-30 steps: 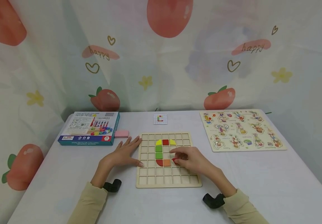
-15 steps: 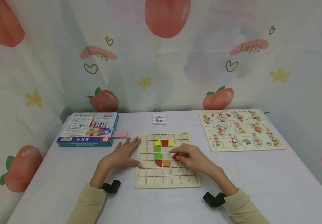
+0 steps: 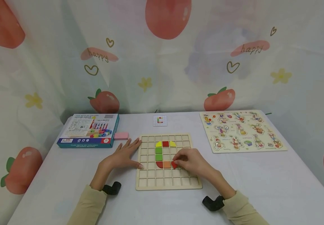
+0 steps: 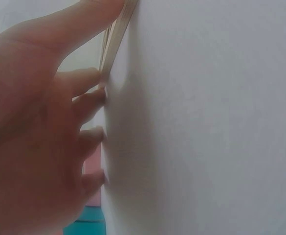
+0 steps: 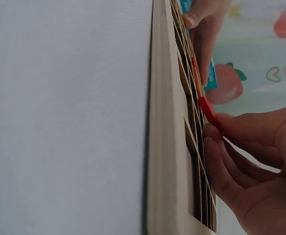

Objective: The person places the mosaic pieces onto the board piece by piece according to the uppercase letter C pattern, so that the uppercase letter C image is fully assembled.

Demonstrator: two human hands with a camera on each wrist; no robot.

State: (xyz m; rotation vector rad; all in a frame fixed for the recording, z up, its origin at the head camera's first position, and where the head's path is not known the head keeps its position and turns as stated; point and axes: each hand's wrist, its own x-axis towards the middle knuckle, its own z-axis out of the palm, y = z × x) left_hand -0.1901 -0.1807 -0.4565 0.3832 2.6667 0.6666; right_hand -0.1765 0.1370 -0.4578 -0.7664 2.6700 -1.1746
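A wooden grid board [image 3: 169,185] lies on the white table. Set in its cells are yellow pieces [image 3: 173,143], a red square tile [image 3: 165,143], green tiles [image 3: 158,150], a red quarter-round piece [image 3: 159,164] and an orange tile [image 3: 167,164]. My right hand [image 3: 191,160] pinches a red tile [image 3: 174,165] between thumb and fingertips, tilted over the cell right of the orange one; the right wrist view shows this red tile [image 5: 209,110] edge-on. With fingers spread, my left hand [image 3: 121,157] rests at the board's left edge, thumb on the rim.
Behind the board lies a small card [image 3: 160,121] with a coloured grid pattern. A boxed set [image 3: 88,130] and a pink block [image 3: 121,135] are at the back left. At the back right lies a puzzle board [image 3: 242,131] with cartoon figures.
My right hand has brought the red tile down and slightly left, from over the board's middle to the cell beside the orange tile. The left hand stays put.
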